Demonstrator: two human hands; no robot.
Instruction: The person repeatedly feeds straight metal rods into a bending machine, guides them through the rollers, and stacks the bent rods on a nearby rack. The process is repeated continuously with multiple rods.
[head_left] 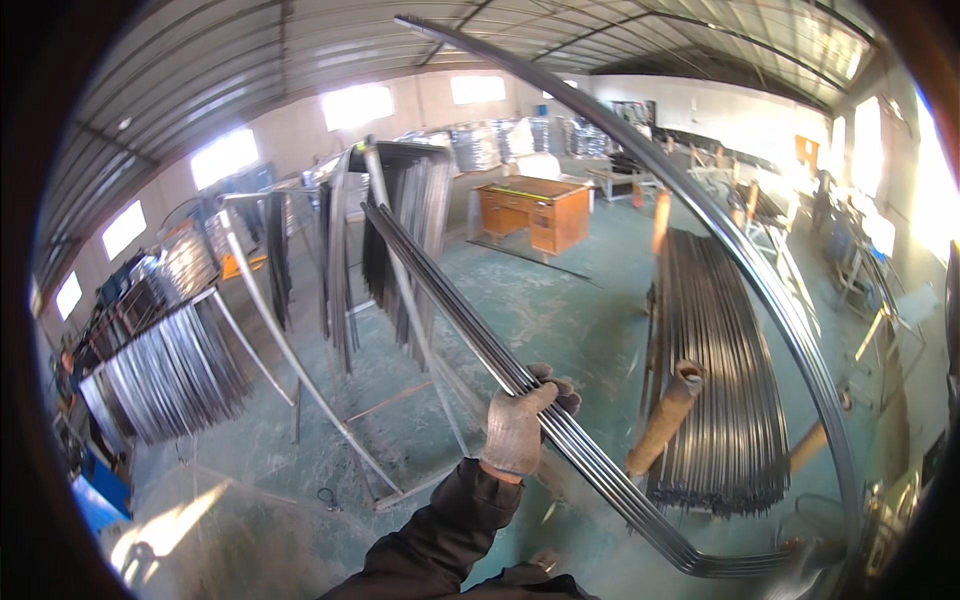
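Observation:
A bundle of thin grey metal tubes (pixel 610 478), bent into a large U shape, reaches across the view. My left hand (pixel 520 425), in a pale knit glove, is closed round the bundle's nearer straight leg, with the thumb over the top. From the lower right bend, the other leg (pixel 755 255) curves up and away toward the ceiling. Close to that bend my right hand (pixel 815 560) shows dim and blurred against the dark rim. It covers the tubes there and appears wrapped round them; its separate fingers do not show.
A stack of similar tubes (pixel 715 390) lies at the right, beside brown wrapped posts (pixel 665 418). To the left are hanging bent tubes (pixel 415 200), another tube pile (pixel 180 375) and slanting rack bars (pixel 300 370). A wooden desk (pixel 560 222) stands farther back.

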